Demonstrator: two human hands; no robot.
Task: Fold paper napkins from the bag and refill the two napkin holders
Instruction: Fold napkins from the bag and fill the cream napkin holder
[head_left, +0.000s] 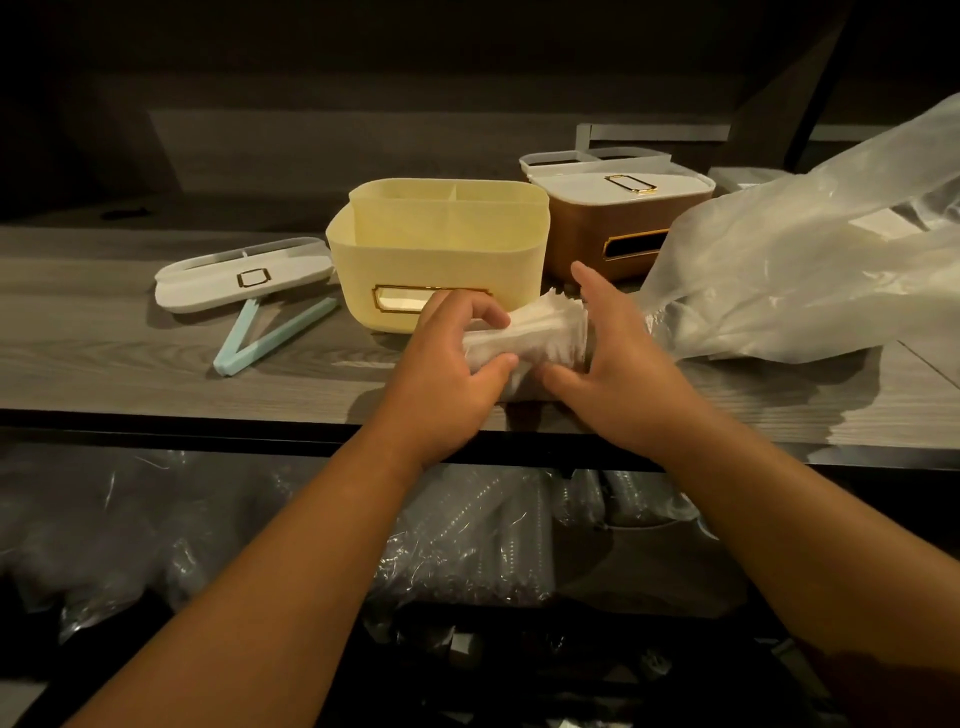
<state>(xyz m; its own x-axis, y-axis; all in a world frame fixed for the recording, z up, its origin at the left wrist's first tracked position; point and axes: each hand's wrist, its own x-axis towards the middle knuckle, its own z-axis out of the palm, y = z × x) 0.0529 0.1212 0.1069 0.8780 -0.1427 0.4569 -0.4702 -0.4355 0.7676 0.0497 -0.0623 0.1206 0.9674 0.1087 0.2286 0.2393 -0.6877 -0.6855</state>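
- A stack of white paper napkins (540, 338) lay near the bench's (130, 374) front edge, held between both hands.
- The left hand (447, 364) gripped the stack's left end, fingers curled over the top and thumb pressed against the near side.
- The right hand (618, 364) held the right end, fingers fairly straight along the far side and thumb tucked under the near side.
- The cream napkin holder (436, 254) stood open just behind the left hand; the brown napkin holder (618, 228), lidded, stood to its right.
- The clear plastic bag (810, 270) lay toward the bench's right edge, its mouth beside the right hand.
- A white lid (244, 275) and a pale blue clip (270, 338) lay toward the left.
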